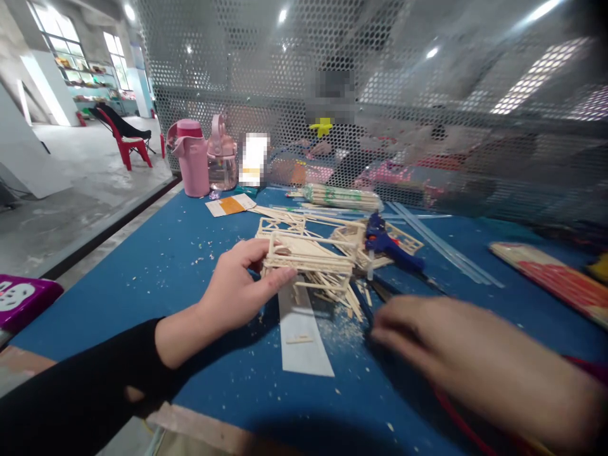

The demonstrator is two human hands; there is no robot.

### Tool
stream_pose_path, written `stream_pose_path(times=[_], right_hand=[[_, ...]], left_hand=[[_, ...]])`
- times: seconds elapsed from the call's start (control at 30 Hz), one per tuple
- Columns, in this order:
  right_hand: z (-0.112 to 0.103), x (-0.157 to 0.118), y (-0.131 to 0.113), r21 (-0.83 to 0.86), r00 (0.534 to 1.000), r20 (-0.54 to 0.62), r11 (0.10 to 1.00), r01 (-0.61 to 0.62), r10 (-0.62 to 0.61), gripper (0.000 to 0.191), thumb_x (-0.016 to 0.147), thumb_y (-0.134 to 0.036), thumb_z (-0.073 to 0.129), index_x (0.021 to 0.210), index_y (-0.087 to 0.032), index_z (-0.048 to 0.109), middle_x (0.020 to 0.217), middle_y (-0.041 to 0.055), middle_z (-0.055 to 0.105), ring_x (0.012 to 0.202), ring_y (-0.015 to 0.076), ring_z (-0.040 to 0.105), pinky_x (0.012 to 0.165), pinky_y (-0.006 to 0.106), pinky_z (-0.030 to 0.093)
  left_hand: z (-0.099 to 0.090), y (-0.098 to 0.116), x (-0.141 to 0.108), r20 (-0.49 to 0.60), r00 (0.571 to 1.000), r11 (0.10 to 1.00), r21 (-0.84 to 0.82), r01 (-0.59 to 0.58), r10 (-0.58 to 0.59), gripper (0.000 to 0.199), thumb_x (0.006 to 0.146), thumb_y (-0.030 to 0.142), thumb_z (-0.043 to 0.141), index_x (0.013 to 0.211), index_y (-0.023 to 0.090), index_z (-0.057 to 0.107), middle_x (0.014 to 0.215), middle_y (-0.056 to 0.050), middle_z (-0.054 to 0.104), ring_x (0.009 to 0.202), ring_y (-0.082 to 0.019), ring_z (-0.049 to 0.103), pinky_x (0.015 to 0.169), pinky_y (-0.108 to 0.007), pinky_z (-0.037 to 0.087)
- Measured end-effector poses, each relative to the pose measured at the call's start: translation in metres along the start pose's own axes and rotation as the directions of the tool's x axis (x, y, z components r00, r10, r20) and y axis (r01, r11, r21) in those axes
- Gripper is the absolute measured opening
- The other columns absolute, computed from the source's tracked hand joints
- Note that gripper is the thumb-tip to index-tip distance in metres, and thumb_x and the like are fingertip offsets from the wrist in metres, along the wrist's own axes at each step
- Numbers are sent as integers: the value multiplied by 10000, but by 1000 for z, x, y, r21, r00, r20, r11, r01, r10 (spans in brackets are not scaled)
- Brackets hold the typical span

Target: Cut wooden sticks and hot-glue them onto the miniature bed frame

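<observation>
Where the left hand (237,282) pinches: thumb and fingers are closed on the near-left end of the stick frame (313,263), the thumb along its near side.
Right hand (441,335): blurred, its fingertips low over the table beside a dark slim tool (381,290); whether they hold anything I cannot tell.
Frame's long axis: runs roughly left to right across the body, from the left fingers toward the glue gun.
Frame from the fingers: directly at the left fingertips and stretching rightward; from the right fingertips it lies leftward and farther off, apart from them, its free right end nearest. The left hand is the nearer one.
Under the frame: a white strip (306,358) reaches toward the body, a small stick piece (299,339) lying across it.
Beyond the frame: loose sticks (354,301) spill out at its right, near the blue glue gun (392,247).
Far side: a wrapped stick bundle (342,196), clear rods (437,247) to its right, and a pink flask (194,164) on the blue table (161,278).
</observation>
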State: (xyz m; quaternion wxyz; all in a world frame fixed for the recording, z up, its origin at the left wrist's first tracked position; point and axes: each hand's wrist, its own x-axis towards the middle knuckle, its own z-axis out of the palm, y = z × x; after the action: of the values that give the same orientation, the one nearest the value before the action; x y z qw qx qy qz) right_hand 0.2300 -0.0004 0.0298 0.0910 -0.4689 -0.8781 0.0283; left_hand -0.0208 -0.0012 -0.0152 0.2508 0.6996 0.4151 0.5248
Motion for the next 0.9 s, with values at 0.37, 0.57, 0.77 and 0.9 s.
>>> stream_pose_path(times=[0.37, 0.57, 0.77, 0.9], right_hand=[[50, 11, -53, 298, 990, 122, 954, 25, -64, 222, 859, -162, 497, 802, -206, 706, 766, 32, 676, 716, 148, 628, 659, 250, 458], [51, 7, -54, 261, 987, 155, 965, -1, -41, 183, 844, -110, 473, 733, -182, 599, 750, 33, 635, 683, 149, 600, 628, 257, 468], [36, -8, -53, 171, 985, -70, 971, 167, -157, 217, 884, -161, 405, 769, -236, 573, 723, 8, 644, 617, 141, 617, 530, 236, 473], [3, -2, -47, -62, 874, -401, 960, 274, -275, 112, 886, -264, 466, 942, -284, 561, 817, -11, 686, 626, 148, 639, 513, 247, 459]], left_hand=[[0, 0, 0, 4, 1000, 1000, -11, -1, 1, 237, 818, 347, 611, 986, 194, 680, 1017, -76, 697, 939, -210, 610, 798, -336, 495], [1, 0, -2, -7, 1000, 1000, 14, -1, 1, 220, 820, 344, 610, 976, 206, 682, 1022, -70, 697, 941, -217, 611, 824, -363, 484], [0, 2, -3, 7, 1000, 1000, 15, 13, -13, 216, 819, 347, 611, 968, 207, 679, 1042, -70, 693, 954, -224, 605, 838, -375, 463], [0, 4, -3, 14, 1000, 999, 35, 10, -10, 196, 817, 350, 614, 936, 212, 686, 1025, -61, 700, 960, -228, 597, 842, -377, 443]])
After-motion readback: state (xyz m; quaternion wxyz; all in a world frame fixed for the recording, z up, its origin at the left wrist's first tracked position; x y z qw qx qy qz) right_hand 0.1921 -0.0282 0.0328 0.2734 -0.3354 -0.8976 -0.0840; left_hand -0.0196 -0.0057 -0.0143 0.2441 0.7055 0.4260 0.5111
